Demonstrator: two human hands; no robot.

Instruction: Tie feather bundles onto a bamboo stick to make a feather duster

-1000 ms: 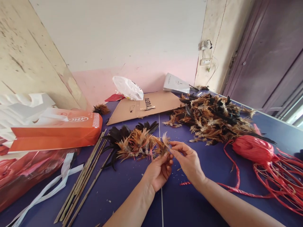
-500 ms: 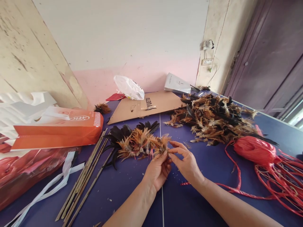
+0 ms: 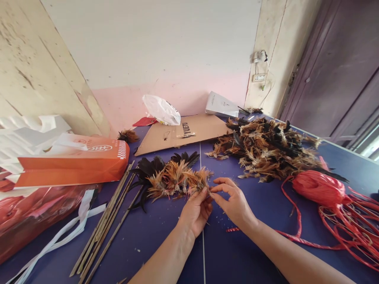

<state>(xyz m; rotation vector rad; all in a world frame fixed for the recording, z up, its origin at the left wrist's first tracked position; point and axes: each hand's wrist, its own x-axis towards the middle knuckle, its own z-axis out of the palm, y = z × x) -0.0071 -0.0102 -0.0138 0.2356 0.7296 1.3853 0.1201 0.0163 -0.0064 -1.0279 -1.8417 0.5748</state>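
Brown feathers [image 3: 200, 179] are gathered in a small bunch, pinched between the thumb and fingers of my left hand [image 3: 196, 213]. My right hand [image 3: 235, 203] is closed at the lower end of that bunch, thumb and index finger together at the quill ends; its other fingers are bent. Just left of the held bunch, other bunches of brown feathers [image 3: 173, 175] lie on the blue table [image 3: 166, 236], some with pink ties at the base. Black feathers [image 3: 149, 167] lie beside them.
A large heap of loose feathers [image 3: 269, 150] is at right, near red plastic twine [image 3: 318, 189]. Thin sticks [image 3: 103, 225], a white strap [image 3: 63, 238] and an orange paper bag [image 3: 74, 167] lie left. Flat cardboard [image 3: 204, 124] and a white plastic bag [image 3: 161, 109] are at the back.
Both hands stay at nearly the same spot. The feather bunch has turned slightly in my left hand, and my right hand has shifted a little.
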